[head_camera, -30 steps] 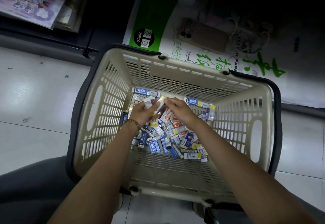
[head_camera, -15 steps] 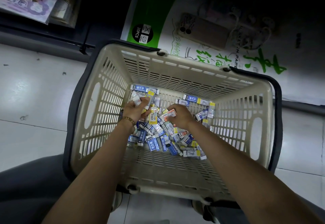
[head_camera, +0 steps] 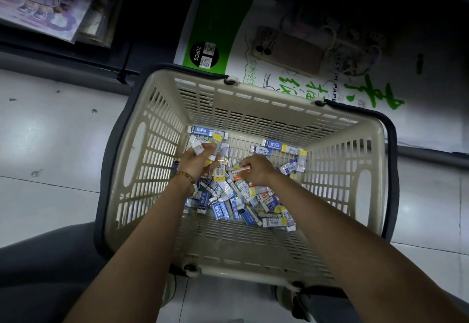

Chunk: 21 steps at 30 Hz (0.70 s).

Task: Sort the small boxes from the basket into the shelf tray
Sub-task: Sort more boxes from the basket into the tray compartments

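Observation:
A beige slatted basket with dark handles stands on the floor below me. Several small boxes in blue, white, yellow and orange lie heaped on its bottom. My left hand, a bead bracelet at the wrist, is down in the basket and grips a bunch of small boxes, one white and one yellow showing. My right hand is beside it over the heap and pinches an orange-and-white box. No shelf tray is in view.
Behind the basket lies a white and green paper bag with a phone on it. Books lie at the top left on a dark shelf. White floor tiles surround the basket. My knees flank its near side.
Both hands parted and went lower into the heap. The left hand moved left with its boxes. The right hand picked an orange-and-white box from the pile.

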Tool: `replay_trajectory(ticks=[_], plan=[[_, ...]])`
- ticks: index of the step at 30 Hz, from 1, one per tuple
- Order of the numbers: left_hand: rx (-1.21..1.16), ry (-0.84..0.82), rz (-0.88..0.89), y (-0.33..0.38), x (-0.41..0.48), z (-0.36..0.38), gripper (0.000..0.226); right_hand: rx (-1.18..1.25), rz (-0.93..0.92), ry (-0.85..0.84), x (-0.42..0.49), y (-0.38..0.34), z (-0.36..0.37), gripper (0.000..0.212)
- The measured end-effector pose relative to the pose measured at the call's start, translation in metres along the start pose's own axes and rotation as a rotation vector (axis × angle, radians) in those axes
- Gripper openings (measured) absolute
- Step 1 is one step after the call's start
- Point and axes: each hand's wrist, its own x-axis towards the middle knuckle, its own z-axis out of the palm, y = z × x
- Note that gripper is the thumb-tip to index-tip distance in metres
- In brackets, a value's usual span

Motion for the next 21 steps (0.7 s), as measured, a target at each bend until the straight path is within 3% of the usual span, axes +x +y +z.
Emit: replay_trajectory(ticks=[1, 3, 6, 9, 12, 18, 21], plan=[[-0.011, 0.011, -0.012, 0.0, -0.001, 0.0, 0.006, -0.014, -0.004, -0.004, -0.003, -0.001, 0.0, 0.036], [-0.061, 0.038, -0.047, 0.003, -0.005, 0.001, 0.014, 0.049, -0.004, -0.019, -0.012, -0.003, -0.001, 0.032], [-0.109, 0.047, -0.069, 0.013, -0.018, 0.008, 0.03, 0.391, 0.013, 0.05, -0.035, -0.007, -0.011, 0.035], [-0.052, -0.01, 0.013, 0.026, -0.036, 0.018, 0.01, 0.696, 0.07, 0.195, -0.059, -0.012, -0.033, 0.044], [-0.029, -0.071, 0.073, 0.043, -0.061, 0.03, 0.01, 0.889, 0.137, 0.114, -0.085, -0.02, -0.06, 0.042], [0.057, -0.211, 0.092, 0.097, -0.122, 0.056, 0.009, 0.771, 0.021, 0.022, -0.162, -0.058, -0.125, 0.006], [0.105, -0.284, 0.146, 0.133, -0.153, 0.069, 0.01, 0.829, -0.16, 0.054, -0.211, -0.088, -0.16, 0.013]])
